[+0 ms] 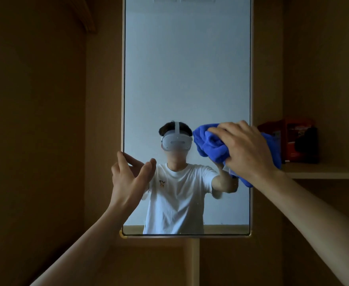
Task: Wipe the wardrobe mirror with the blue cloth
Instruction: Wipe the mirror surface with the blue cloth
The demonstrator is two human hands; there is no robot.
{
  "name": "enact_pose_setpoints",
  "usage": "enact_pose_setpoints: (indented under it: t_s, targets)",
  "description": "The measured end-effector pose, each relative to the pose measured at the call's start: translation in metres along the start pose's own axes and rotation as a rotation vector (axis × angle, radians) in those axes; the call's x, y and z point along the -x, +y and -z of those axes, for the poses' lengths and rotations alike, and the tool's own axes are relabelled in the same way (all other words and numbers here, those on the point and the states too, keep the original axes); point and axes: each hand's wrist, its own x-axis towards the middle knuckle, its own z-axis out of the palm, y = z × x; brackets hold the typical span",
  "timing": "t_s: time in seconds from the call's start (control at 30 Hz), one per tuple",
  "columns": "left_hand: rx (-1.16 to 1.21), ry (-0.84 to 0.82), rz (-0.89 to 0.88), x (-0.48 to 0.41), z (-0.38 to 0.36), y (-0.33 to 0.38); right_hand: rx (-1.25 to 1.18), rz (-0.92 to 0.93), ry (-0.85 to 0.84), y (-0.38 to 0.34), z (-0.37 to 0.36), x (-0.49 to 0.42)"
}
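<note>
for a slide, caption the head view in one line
Right hand presses blue cloth on the mirror near its right edge; left hand touches the left edge.

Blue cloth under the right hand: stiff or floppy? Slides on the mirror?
Likely floppy: the cloth bunches in soft folds under the right hand. Probably light: a tail hangs below the hand. Should glide on the smooth mirror.

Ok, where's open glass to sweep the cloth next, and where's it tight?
Open: the whole mirror above both hands, and the strip below them to the bottom frame. Tight: the left edge, touched by the left hand, and the right edge under the right hand and blue cloth.
</note>
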Motion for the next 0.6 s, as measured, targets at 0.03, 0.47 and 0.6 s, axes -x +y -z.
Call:
enact_pose_setpoints:
  t_s: [0.03, 0.47, 0.6]
  targets:
    - [0.0, 0.002, -0.002, 0.001, 0.0, 0.0, -0.012, 0.006, -0.005, -0.002, -0.004, 0.009]
    - [-0.019, 0.026, -0.01, 0.003, -0.002, 0.001, 0.052, 0.085, -0.059, 0.001, -0.012, 0.046]
    - [-0.017, 0.032, -0.01, 0.004, -0.003, 0.002, 0.077, 0.026, -0.031, 0.02, 0.001, 0.015]
